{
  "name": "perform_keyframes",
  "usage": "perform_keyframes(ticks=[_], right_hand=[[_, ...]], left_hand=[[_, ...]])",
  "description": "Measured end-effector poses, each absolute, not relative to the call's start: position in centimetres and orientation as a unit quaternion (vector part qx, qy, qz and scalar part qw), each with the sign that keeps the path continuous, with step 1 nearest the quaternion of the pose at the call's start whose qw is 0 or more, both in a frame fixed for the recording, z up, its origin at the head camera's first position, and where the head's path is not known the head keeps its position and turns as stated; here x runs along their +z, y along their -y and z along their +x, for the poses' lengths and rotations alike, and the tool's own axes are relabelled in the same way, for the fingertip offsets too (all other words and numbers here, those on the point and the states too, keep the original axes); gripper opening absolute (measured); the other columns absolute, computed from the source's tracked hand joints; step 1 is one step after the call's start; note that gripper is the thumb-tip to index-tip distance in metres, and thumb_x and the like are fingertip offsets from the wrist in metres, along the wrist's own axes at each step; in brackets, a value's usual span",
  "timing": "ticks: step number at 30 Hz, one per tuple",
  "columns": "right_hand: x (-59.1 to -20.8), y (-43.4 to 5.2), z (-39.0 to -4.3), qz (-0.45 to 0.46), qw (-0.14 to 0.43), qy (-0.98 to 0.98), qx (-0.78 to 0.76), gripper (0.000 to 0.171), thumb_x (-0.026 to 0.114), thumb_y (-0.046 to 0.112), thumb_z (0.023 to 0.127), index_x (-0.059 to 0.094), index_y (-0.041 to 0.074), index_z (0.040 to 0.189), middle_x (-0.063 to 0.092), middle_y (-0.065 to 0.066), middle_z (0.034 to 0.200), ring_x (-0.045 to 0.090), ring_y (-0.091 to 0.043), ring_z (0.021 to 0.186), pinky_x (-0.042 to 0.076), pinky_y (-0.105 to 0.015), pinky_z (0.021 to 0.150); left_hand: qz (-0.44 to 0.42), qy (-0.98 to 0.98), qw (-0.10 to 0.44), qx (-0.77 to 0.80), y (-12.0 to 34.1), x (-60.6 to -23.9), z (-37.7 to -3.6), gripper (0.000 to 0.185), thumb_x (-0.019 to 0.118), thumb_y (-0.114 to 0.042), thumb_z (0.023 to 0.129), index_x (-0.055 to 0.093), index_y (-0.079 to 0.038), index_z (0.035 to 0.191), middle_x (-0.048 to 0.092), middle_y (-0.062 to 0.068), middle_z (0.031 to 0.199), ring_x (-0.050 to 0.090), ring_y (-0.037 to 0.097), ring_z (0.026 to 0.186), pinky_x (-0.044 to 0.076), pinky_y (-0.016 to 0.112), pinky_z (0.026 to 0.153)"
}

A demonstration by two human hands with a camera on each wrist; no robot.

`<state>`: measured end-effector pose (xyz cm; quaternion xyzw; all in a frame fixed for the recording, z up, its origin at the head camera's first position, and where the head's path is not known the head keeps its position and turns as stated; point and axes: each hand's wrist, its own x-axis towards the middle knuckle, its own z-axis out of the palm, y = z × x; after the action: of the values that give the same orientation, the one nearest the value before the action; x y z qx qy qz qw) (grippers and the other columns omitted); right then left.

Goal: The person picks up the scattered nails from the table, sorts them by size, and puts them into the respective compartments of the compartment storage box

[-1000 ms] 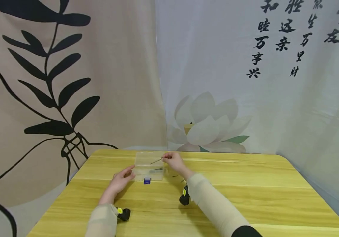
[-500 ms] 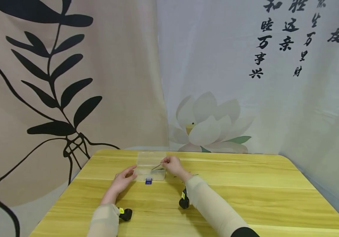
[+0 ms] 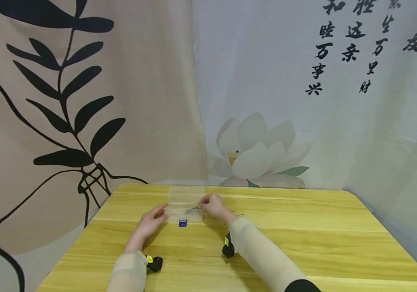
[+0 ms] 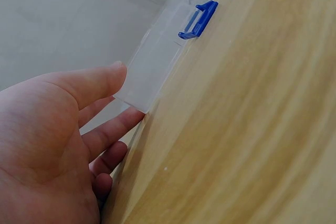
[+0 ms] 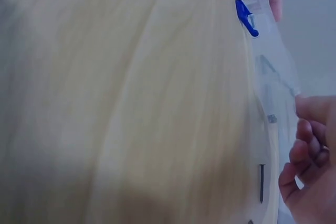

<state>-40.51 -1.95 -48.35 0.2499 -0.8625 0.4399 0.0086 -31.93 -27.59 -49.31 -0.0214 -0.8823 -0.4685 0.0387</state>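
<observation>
A slim nail [image 5: 287, 85] was pinched between the thumb and fingertips of the right hand [image 3: 213, 205], its free length slanting down into the right part of a clear plastic box [image 3: 193, 218]. A dark, slender shape showed inside the box there; whether it was more than one nail could not be told. The lid [image 3: 186, 195] was folded open on the far side, and a blue latch [image 3: 182, 222] hung at the front wall. The left hand [image 3: 152, 222] touched the left end of the box, thumb and fingers spread apart, with a fingertip at the lower corner.

Off the box's right end, near the right hand, a loose nail [image 5: 262, 183] with a flat head lay on the wood, and thin dark pieces [image 3: 240, 214] showed beside the right wrist in the head view. All this sat toward the far edge of a broad table [image 3: 303, 239], left of its middle. The top was yellowish, with pale and darker grain running crosswise and soft shadows under both arms. The far corners were rounded.

Pale sleeves covered the forearms, and a black wrist camera [image 3: 155, 264] with a yellow mark sat at the left cuff. Behind the table hung a beige and grey-white cloth backdrop [image 3: 157, 101], lightly creased, printed with a black leafy plant [image 3: 62, 97] at left, a pale lotus [image 3: 259, 150] near the middle and black brush-style characters [image 3: 350, 48] at upper right.
</observation>
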Motion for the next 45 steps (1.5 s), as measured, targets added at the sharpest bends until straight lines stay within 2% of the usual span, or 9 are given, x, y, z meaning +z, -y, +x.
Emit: perform_keyframes(ticks=[10, 21, 26, 29, 31, 38, 42, 45], right_hand=[[-47.8, 0.8, -40.0, 0.257, -0.007, 0.858, 0.445, 0.012, 0.064, 0.009, 0.092, 0.075, 0.003, 0.092, 0.070, -0.002, 0.082, 0.052, -0.008, 0.062, 0.046, -0.023, 0.056], [-46.3, -3.0, -39.0, 0.258, 0.019, 0.835, 0.486, 0.019, 0.064, 0.015, 0.094, 0.074, -0.001, 0.096, 0.070, -0.004, 0.089, 0.051, -0.011, 0.067, 0.044, -0.026, 0.060], [-45.7, -6.1, -38.0, 0.234, -0.013, 0.826, 0.512, 0.022, 0.062, 0.020, 0.096, 0.072, 0.000, 0.101, 0.068, -0.007, 0.093, 0.057, -0.027, 0.077, 0.050, -0.036, 0.067], [-45.7, -8.2, -37.2, 0.224, -0.036, 0.820, 0.525, 0.025, 0.062, 0.020, 0.096, 0.071, -0.002, 0.105, 0.067, -0.010, 0.098, 0.057, -0.038, 0.087, 0.050, -0.045, 0.072], [-45.9, -9.6, -36.8, 0.220, -0.043, 0.818, 0.529, 0.027, 0.061, 0.019, 0.097, 0.069, -0.004, 0.108, 0.066, -0.011, 0.100, 0.055, -0.041, 0.089, 0.049, -0.048, 0.074], [-46.2, -13.1, -35.3, 0.199, -0.074, 0.822, 0.529, 0.028, 0.058, 0.017, 0.098, 0.067, -0.004, 0.114, 0.065, -0.008, 0.104, 0.057, -0.036, 0.096, 0.050, -0.047, 0.082], [-46.4, -14.3, -34.9, 0.207, -0.074, 0.826, 0.519, 0.027, 0.059, 0.017, 0.097, 0.068, -0.004, 0.111, 0.065, -0.008, 0.102, 0.057, -0.031, 0.089, 0.050, -0.043, 0.077], [-46.8, -15.1, -34.9, 0.218, -0.072, 0.829, 0.509, 0.023, 0.061, 0.014, 0.096, 0.070, -0.003, 0.107, 0.066, -0.008, 0.103, 0.056, -0.022, 0.084, 0.049, -0.035, 0.073]], left_hand=[[-0.016, 0.881, 0.026, -0.471, 27.4, -49.1, -31.9, 0.052, 0.057, -0.026, 0.099, 0.043, -0.011, 0.147, 0.047, 0.024, 0.141, 0.036, 0.043, 0.133, 0.027, 0.059, 0.107], [-0.019, 0.879, 0.018, -0.476, 27.6, -49.2, -31.6, 0.054, 0.057, -0.026, 0.099, 0.042, -0.010, 0.148, 0.045, 0.026, 0.141, 0.039, 0.043, 0.131, 0.029, 0.059, 0.106], [-0.020, 0.881, 0.017, -0.472, 27.7, -49.2, -31.9, 0.054, 0.057, -0.028, 0.100, 0.040, -0.010, 0.148, 0.045, 0.026, 0.142, 0.038, 0.043, 0.132, 0.028, 0.060, 0.107], [-0.018, 0.880, 0.012, -0.474, 27.6, -49.1, -31.9, 0.054, 0.056, -0.028, 0.100, 0.040, -0.011, 0.149, 0.043, 0.026, 0.143, 0.036, 0.044, 0.133, 0.026, 0.060, 0.108], [-0.018, 0.880, 0.010, -0.474, 27.5, -49.0, -31.8, 0.054, 0.055, -0.028, 0.100, 0.040, -0.010, 0.149, 0.043, 0.027, 0.143, 0.036, 0.044, 0.133, 0.026, 0.060, 0.108], [-0.022, 0.882, 0.008, -0.470, 27.5, -48.5, -31.4, 0.055, 0.055, -0.028, 0.100, 0.039, -0.008, 0.149, 0.042, 0.028, 0.143, 0.036, 0.045, 0.132, 0.026, 0.060, 0.107], [-0.022, 0.884, 0.004, -0.467, 27.4, -48.4, -31.4, 0.055, 0.055, -0.028, 0.100, 0.038, -0.008, 0.149, 0.042, 0.028, 0.143, 0.037, 0.044, 0.132, 0.027, 0.059, 0.107], [-0.023, 0.886, 0.001, -0.464, 27.3, -48.5, -31.6, 0.056, 0.056, -0.028, 0.100, 0.038, -0.008, 0.149, 0.043, 0.028, 0.143, 0.037, 0.044, 0.132, 0.027, 0.059, 0.108]])
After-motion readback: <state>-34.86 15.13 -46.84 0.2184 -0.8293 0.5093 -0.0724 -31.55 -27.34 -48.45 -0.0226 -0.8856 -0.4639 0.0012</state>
